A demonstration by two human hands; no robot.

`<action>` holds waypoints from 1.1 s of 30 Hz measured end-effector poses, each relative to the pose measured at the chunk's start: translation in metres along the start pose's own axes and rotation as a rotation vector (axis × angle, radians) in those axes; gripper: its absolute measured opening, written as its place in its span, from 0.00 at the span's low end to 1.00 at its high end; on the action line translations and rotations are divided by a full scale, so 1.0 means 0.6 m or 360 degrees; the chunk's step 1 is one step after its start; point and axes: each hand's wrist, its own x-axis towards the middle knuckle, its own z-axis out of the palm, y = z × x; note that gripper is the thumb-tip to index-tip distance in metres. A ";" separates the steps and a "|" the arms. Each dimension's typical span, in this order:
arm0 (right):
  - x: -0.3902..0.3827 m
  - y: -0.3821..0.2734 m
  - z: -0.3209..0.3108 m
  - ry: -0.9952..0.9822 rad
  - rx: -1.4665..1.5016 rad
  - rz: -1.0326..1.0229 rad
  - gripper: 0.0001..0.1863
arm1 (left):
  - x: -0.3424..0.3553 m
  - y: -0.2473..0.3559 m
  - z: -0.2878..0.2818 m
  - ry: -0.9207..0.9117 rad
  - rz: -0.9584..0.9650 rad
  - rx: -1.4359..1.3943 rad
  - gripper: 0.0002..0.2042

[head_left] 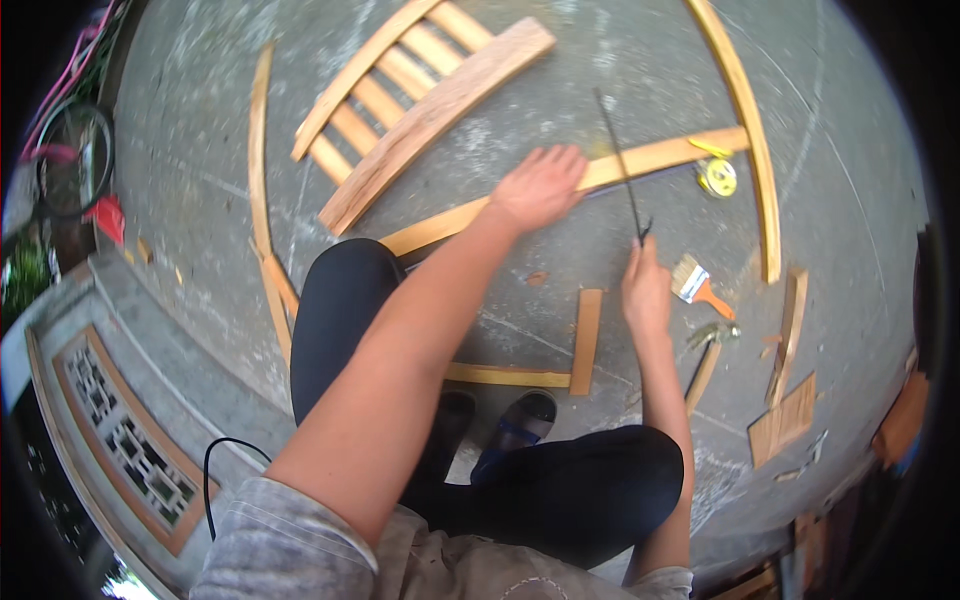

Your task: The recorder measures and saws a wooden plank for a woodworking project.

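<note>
A long pale wooden plank [450, 226] lies crosswise on the concrete in front of my knees. My left hand [535, 192] holds it down from above, with the fingers bent over it. Close to my right side, my right hand [647, 285] is closed round the handle of a handsaw. The thin dark saw blade [615, 140] shows almost edge-on and crosses over the plank to the right of my left hand. Whether its teeth touch the wood, I cannot tell. A yellow tape measure [717, 177] rests by the plank's right end.
A slatted wooden panel [380, 90] and a thick curved board [440, 125] lie ahead on the left. Another curved piece [745, 110] stands at the plank's right end. A paintbrush [700, 287], a hammer [705, 365] and a wood offcut [783, 420] lie right.
</note>
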 end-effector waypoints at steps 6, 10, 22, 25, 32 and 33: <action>-0.048 0.011 -0.024 -0.0051 0.0008 0.0041 0.15 | 0.000 -0.006 -0.018 0.0101 -0.0009 0.0019 0.19; 0.031 -0.022 -0.017 -0.0101 -0.0031 -0.0050 0.14 | 0.013 0.007 -0.015 -0.0028 -0.0067 -0.0035 0.18; 0.046 -0.057 -0.013 -0.0070 -0.0126 -0.0113 0.12 | 0.002 -0.010 -0.016 -0.0089 -0.0060 -0.0058 0.18; -0.012 -0.040 -0.051 -0.0246 -0.0174 0.0008 0.13 | 0.002 -0.005 -0.022 -0.0121 -0.0043 -0.0017 0.19; 0.041 -0.054 -0.031 -0.0181 -0.0186 -0.0052 0.14 | 0.007 -0.006 -0.016 -0.0095 -0.0020 0.0018 0.19; 0.008 -0.029 -0.049 -0.0204 -0.0118 -0.0005 0.14 | 0.010 -0.004 -0.020 -0.0130 -0.0020 0.0068 0.19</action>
